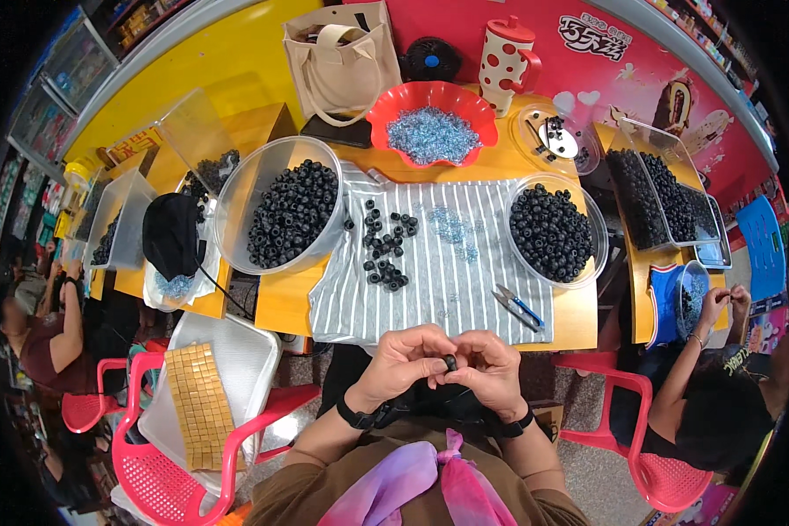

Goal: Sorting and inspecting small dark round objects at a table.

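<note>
Close to my body, just off the table's near edge, my left hand and my right hand meet at the fingertips. Both are closed in a pinch around one black bead. Any thread at the bead is too fine to make out. Beyond my hands a grey-and-white striped cloth covers the table, with loose black beads on its left part. Small clear-blue beads are scattered near its middle. Thread snips with blue handles rest at its near right.
Clear tubs of black beads flank the cloth, a large one left and another right. Behind stand a red bowl of blue beads, a canvas bag and a dotted tumbler. Pink chairs and other people sit on both sides.
</note>
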Available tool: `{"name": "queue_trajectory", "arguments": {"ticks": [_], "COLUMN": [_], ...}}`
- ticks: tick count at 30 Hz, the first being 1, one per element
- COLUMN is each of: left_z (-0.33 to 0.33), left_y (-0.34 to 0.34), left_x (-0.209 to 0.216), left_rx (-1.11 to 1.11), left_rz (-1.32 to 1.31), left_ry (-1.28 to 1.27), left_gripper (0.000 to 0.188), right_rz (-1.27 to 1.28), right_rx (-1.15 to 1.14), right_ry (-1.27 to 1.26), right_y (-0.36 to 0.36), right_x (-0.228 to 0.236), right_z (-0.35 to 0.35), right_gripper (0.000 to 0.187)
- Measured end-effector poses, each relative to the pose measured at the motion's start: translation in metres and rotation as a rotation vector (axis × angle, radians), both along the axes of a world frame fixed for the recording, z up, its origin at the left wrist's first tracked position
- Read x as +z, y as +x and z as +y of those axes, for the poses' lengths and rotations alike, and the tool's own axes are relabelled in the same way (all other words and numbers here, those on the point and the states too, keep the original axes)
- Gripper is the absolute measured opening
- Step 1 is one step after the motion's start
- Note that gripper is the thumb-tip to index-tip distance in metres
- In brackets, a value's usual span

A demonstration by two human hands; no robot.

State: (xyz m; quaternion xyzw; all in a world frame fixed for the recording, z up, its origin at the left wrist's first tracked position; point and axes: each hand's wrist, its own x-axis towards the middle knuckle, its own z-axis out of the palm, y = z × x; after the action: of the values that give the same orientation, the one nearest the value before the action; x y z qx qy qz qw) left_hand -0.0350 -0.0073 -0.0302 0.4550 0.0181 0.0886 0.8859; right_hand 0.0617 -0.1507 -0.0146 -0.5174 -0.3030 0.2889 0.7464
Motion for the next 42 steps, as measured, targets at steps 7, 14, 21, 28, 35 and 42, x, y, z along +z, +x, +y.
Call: {"name": "queue_trajectory", "arguments": {"ticks": [7,14,21,28,35,42], "left_z": [0.001,0.002,0.005,0.003,-0.003,-0.003], "left_y": [0.001,0.001,0.000,0.003,0.006,0.006], "left_x": [0.004,0.010,0.007,-0.009,-0.006,-0.007], "left_rx": [-0.038,0.015,-0.054,-0.096,-0.078,-0.167], "left_rz": [0.085,0.033,0.069,0.146,0.105,0.077], "left_ry": [-0.033,0.027,0.001,-0.216,-0.235,-0.231], "left_gripper": [0.052,0.075,0.055,0.047,0.052,0.058], "right_rz": [-0.090,-0.377,-0.601,-0.949,-0.869,-0.984], "right_rx": [0.116,0.135,0.190,0.119,0.117,0.164], "right_ry": [-0.124,-0.125,-0.148,-0.221,-0.263,-0.173], "right_y": [0.020,0.023,0.028,0.028,0.030,0.034], "right_x": [0.002,0.015,0.019,0.024,0.022,0.026], "right_z": [-0.007,-0.003,-0.005,-0.002,-0.008,-0.009], "right_gripper": [0.055,0.039,0.028,0.040,0.045,0.043]}}
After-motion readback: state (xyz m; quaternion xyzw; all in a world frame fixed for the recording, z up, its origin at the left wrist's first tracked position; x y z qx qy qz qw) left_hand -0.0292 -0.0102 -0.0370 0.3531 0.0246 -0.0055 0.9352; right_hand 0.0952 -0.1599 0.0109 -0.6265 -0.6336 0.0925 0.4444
